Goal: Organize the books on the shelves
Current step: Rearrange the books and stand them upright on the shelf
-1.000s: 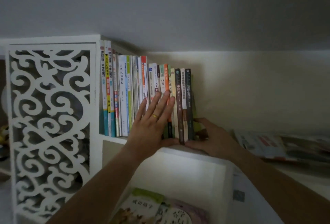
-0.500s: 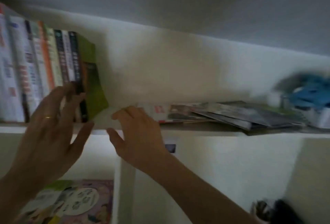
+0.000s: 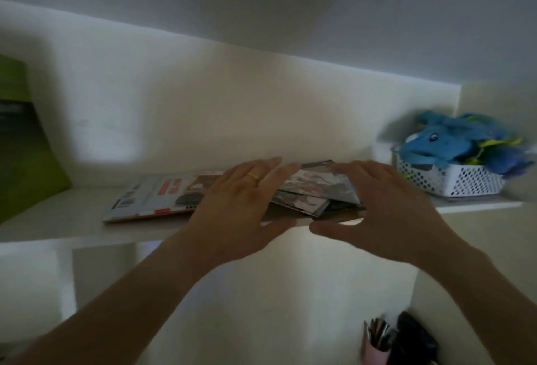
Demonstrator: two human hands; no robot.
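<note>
Both hands spread wide, fingers straight, gripping nothing. Left hand (image 3: 245,207), gold ring (image 3: 253,175) on one finger, laid over the middle of the flat-lying books (image 3: 162,194), fingertips reaching toward the back wall; real contact with the covers hard to judge through the blur. Right hand (image 3: 386,207) just beside it at the right end of that loose stack, fingers fanned above the darker overlapping covers (image 3: 316,190), thumb hanging below the front edge of the shelf (image 3: 58,219). Thumbs nearly meeting under that front edge.

Books lying flat and untidily fanned along the middle of the shelf, close to its front edge; longest one, pale with red patches, sticking out leftward. Far left end of the shelf: a green book (image 3: 26,146) leaning, partly cut off by the frame. Right end, near the side wall: white perforated basket (image 3: 453,180) holding a blue plush toy (image 3: 462,141), well apart from the right hand. Below the shelf, bottom right corner: dark object and a pinkish holder (image 3: 374,347), too blurred to identify.
</note>
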